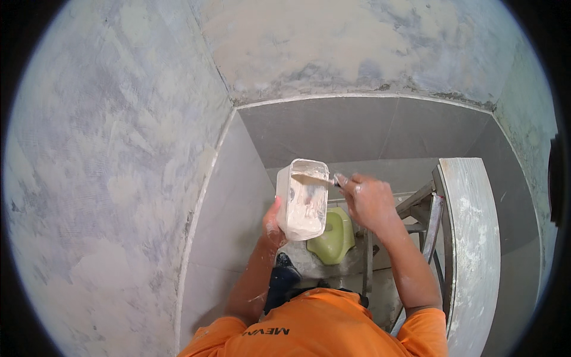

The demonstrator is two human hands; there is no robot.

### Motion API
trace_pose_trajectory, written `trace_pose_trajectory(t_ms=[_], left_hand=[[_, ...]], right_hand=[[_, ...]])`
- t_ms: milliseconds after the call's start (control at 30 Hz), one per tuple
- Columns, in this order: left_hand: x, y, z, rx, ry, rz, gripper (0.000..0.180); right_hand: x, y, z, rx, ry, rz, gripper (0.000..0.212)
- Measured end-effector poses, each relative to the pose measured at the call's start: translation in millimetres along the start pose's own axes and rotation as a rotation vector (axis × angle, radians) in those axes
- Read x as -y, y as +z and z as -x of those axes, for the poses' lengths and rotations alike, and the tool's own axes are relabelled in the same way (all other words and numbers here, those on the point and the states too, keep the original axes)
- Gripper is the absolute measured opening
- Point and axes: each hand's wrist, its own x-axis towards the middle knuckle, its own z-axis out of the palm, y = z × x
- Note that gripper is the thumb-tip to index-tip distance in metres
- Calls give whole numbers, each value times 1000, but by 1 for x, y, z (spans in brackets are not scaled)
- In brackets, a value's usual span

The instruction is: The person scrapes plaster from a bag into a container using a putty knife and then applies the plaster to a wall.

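Note:
My left hand (272, 225) grips a white rectangular tub (302, 199) from its left side and underneath; the tub is smeared with pale putty inside. My right hand (367, 201) is closed on the handle of a putty knife (314, 179), whose flat blade lies across the tub's far rim. Both hands are raised in front of my chest, high above the floor. My forearms and orange shirt (321, 327) fill the lower middle of the view.
A patchy plastered wall (107, 166) rises on the left and ahead, above grey tiles (333, 128). Far below sits a green squat toilet pan (336, 235). A putty-stained plank (473, 238) and metal ladder frame (431, 223) stand at the right.

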Motion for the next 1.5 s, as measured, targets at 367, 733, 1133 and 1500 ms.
trace_pose_trajectory(t_ms=[367, 733, 1133, 1500], left_hand=[[8, -17, -1, -9, 42, -12, 66], [10, -27, 2, 94, 56, 9, 65], [-1, 0, -13, 38, 147, 100, 73], [11, -8, -16, -87, 256, 118, 67]], right_hand=[[40, -16, 2, 230, 96, 24, 35], [57, -23, 7, 343, 71, -49, 33], [70, -6, 35, 420, 16, -75, 43], [57, 9, 37, 270, 26, -57, 32]])
